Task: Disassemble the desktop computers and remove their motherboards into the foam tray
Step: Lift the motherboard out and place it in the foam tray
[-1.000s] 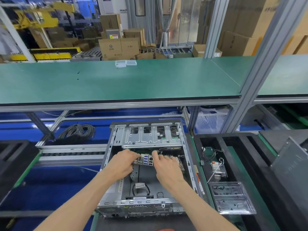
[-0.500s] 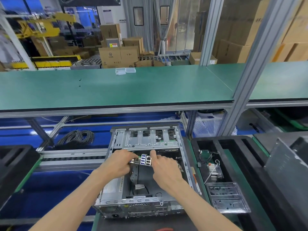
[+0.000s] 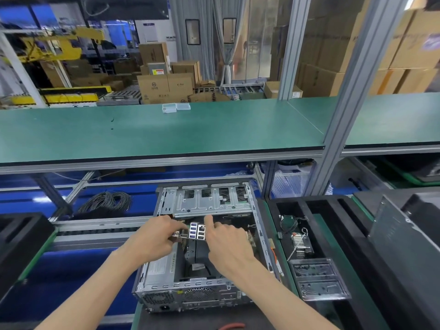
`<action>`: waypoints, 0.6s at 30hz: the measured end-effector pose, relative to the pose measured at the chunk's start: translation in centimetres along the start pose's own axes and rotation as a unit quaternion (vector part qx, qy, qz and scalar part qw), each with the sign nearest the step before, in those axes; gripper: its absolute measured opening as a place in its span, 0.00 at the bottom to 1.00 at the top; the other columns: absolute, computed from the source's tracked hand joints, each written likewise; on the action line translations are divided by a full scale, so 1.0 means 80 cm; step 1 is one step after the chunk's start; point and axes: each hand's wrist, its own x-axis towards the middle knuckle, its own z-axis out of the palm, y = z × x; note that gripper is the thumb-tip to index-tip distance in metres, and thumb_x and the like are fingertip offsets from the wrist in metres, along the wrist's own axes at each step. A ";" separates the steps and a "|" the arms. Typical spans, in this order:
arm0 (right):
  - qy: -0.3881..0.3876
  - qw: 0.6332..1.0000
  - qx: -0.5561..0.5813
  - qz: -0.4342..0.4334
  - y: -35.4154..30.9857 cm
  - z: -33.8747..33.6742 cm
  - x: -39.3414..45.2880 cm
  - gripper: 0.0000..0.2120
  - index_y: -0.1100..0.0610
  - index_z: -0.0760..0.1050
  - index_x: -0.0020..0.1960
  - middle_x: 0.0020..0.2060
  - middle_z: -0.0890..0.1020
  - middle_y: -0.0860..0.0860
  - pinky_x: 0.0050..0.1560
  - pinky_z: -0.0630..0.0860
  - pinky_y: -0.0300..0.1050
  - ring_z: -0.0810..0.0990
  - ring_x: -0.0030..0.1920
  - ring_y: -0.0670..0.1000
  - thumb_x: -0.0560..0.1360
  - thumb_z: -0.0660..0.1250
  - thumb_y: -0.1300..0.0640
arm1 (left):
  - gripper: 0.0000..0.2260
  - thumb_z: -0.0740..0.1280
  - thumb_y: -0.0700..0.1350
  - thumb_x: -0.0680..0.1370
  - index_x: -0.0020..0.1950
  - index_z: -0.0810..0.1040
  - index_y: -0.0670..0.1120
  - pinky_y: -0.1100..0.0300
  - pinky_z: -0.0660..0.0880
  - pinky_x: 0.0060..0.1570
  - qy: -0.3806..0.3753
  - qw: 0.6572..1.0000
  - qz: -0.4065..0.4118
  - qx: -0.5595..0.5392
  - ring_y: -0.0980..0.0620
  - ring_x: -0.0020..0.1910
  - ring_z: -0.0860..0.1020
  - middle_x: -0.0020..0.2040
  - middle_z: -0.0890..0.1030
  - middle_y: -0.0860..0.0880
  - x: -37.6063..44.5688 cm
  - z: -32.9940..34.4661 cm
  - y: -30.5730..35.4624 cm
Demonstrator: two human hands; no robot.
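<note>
Both hands hold the motherboard [image 3: 196,232] above the open computer case [image 3: 207,248]. Left hand [image 3: 154,236] pinches its left edge; right hand [image 3: 228,241] grips its right side, port block between them.

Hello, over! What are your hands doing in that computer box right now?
Left hand and right hand both grip the motherboard, port end up. Board tilted inside the open computer case. Drive cage sits just beyond.

- A long green shelf [image 3: 214,129] is seen far off, with two small clear boxes [image 3: 176,107] on it.
- An open computer case [image 3: 207,294] is set on the near dark bench [image 3: 152,320], a black foam tray [image 3: 331,210] just right.
</note>
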 end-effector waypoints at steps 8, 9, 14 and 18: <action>0.004 1.000 0.010 -0.004 0.017 -0.001 -0.003 0.26 0.58 0.60 0.63 0.36 0.71 0.51 0.29 0.57 0.46 0.71 0.33 0.58 0.69 0.66 0.66 | 0.14 0.73 0.52 0.74 0.59 0.82 0.58 0.72 0.69 0.44 0.025 0.998 0.017 -0.055 0.62 0.48 0.80 0.49 0.84 0.61 -0.008 -0.009 0.005; 0.006 1.000 0.011 -0.009 0.020 -0.003 -0.003 0.26 0.58 0.59 0.63 0.36 0.71 0.51 0.29 0.57 0.46 0.70 0.32 0.57 0.69 0.66 0.66 | 0.13 0.73 0.53 0.74 0.59 0.82 0.59 0.68 0.73 0.45 0.024 0.998 0.016 -0.059 0.62 0.48 0.80 0.49 0.84 0.61 -0.009 -0.011 0.006; 0.005 0.999 0.003 -0.038 0.032 -0.025 0.008 0.27 0.57 0.58 0.68 0.30 0.64 0.50 0.28 0.54 0.45 0.62 0.28 0.53 0.71 0.63 0.64 | 0.09 0.75 0.51 0.73 0.52 0.84 0.60 0.65 0.76 0.38 0.038 0.996 0.018 -0.084 0.66 0.38 0.79 0.42 0.84 0.63 -0.010 -0.025 0.013; -0.003 0.999 0.006 -0.038 0.038 -0.054 0.021 0.21 0.59 0.63 0.63 0.31 0.65 0.50 0.29 0.60 0.47 0.69 0.34 0.58 0.71 0.62 0.64 | 0.10 0.81 0.52 0.68 0.47 0.86 0.57 0.68 0.67 0.28 0.101 0.979 -0.007 -0.178 0.59 0.24 0.72 0.32 0.83 0.59 -0.009 -0.047 0.018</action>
